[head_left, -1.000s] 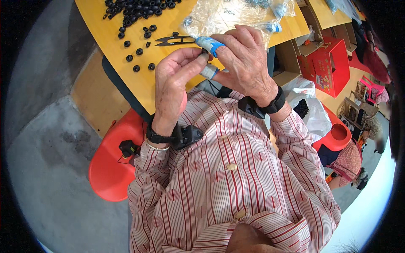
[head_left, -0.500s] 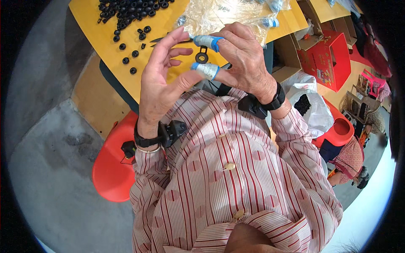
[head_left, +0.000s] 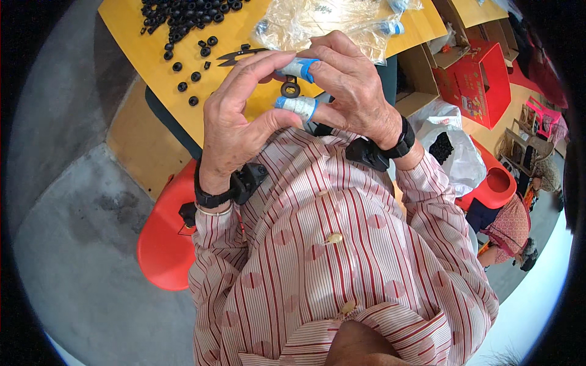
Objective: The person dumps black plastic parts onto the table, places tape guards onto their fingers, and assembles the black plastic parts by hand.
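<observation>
A small black ring-shaped part (head_left: 290, 89) with a narrow loop tab stands between the thumb and forefinger of my right hand (head_left: 351, 88). Blue and white tape wraps both of those fingertips. My left hand (head_left: 235, 116) curves round from the other side, its thumb and forefinger apart. Its fingertips come up against the taped fingers; whether they touch the ring part is hidden. Just beyond my left fingers, black thread snips (head_left: 241, 56) lie on the yellow table (head_left: 159, 58).
Many small black round parts (head_left: 189, 15) are heaped at the table's far left, several scattered nearer. Clear plastic bags (head_left: 329, 27) lie at the back. To the right are cardboard boxes (head_left: 418, 76), a red box (head_left: 473, 85), a white bag (head_left: 461, 161) of black pieces and red stools (head_left: 162, 244).
My left hand has moved right and closed in on the taped fingertips, its raised fingers now bent over. The ring part has dropped slightly lower, and more of the snips shows.
</observation>
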Demonstrator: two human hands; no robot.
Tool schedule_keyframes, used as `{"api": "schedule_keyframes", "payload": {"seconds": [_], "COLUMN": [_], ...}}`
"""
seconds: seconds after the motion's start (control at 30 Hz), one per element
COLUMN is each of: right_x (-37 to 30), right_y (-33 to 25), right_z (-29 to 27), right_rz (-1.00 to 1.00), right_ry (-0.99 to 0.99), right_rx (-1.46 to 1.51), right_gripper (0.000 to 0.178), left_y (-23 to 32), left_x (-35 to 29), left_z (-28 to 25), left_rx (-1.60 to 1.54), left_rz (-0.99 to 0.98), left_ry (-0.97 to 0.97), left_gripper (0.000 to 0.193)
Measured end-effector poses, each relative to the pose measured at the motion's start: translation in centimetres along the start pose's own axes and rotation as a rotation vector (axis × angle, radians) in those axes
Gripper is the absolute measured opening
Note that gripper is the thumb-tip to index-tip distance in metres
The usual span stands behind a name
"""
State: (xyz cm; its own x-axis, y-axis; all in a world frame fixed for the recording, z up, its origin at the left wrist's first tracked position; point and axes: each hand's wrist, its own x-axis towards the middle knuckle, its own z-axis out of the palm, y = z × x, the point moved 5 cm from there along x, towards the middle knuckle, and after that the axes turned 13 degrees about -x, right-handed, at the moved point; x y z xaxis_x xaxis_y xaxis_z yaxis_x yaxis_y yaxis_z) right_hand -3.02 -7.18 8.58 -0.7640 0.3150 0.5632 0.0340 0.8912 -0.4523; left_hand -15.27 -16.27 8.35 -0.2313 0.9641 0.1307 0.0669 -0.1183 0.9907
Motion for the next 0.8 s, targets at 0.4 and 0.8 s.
{"api": "schedule_keyframes", "payload": {"seconds": [0.4, 0.8], "right_x": [-0.6, 0.0], "right_y": [-0.2, -0.6], "right_z": [0.0, -0.8], "right_rz": [-0.041, -0.021], "right_ry": [0.054, 0.080], "right_rx": [-0.037, 0.033], "right_gripper": [0.036, 0.036], "left_y": [0.8, 1.9], "left_x": [0.1, 0.6], "left_z": [0.3, 0.4], "left_rx": [0.228, 0.278], "left_rz": [0.059, 0.204], "left_ry": [-0.068, -0.070], "left_gripper": [0.066, 0.061]}}
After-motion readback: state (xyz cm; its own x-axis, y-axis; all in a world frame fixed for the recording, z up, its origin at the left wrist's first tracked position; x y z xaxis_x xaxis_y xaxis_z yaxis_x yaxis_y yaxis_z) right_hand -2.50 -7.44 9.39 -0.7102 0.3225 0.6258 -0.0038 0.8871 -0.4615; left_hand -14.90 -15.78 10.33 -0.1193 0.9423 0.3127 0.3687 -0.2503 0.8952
